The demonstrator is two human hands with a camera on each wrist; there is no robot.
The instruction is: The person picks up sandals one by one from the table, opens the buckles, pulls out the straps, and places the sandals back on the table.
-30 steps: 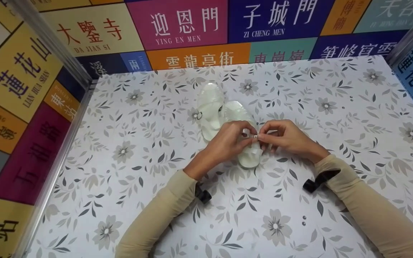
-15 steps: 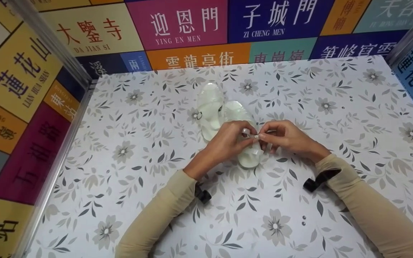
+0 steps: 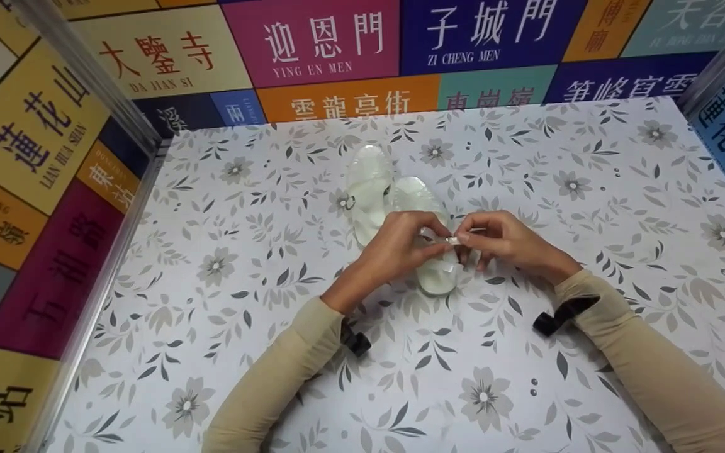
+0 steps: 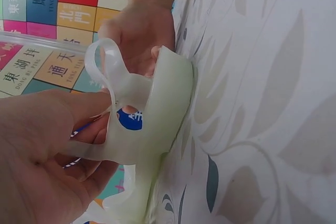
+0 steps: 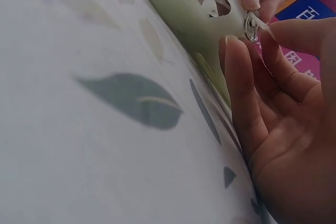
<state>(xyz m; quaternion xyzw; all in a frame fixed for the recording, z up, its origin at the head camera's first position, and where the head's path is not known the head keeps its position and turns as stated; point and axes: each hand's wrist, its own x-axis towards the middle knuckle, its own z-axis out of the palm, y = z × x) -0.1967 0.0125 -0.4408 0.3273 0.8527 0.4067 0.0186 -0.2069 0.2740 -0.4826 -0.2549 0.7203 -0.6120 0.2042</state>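
Two pale, translucent sandals lie side by side on the table. The right-hand sandal [image 3: 436, 282] is under both hands; the other sandal [image 3: 369, 165] lies to its left. The left hand [image 3: 395, 245] pinches the ankle strap [image 4: 94, 150] of the right-hand sandal between thumb and fingers. Opposite it, the right hand [image 3: 504, 240] pinches the strap's thin end beside a small silver buckle [image 5: 251, 27]. The fingertips of both hands almost meet there. In the left wrist view the sandal's heel [image 4: 170, 85] rests on the table, and the strap stands up in a loop.
A white table covering [image 3: 299, 371] with grey flowers and leaves spreads beneath everything. Colourful panels [image 3: 331, 44] with printed characters stand along the back and both sides. Black bands with small cameras [image 3: 356, 341] sit at both wrists.
Both hands stay at the strap with only slight finger shifts. The strap loop that stood out between the left fingers half a second ago now shows less.
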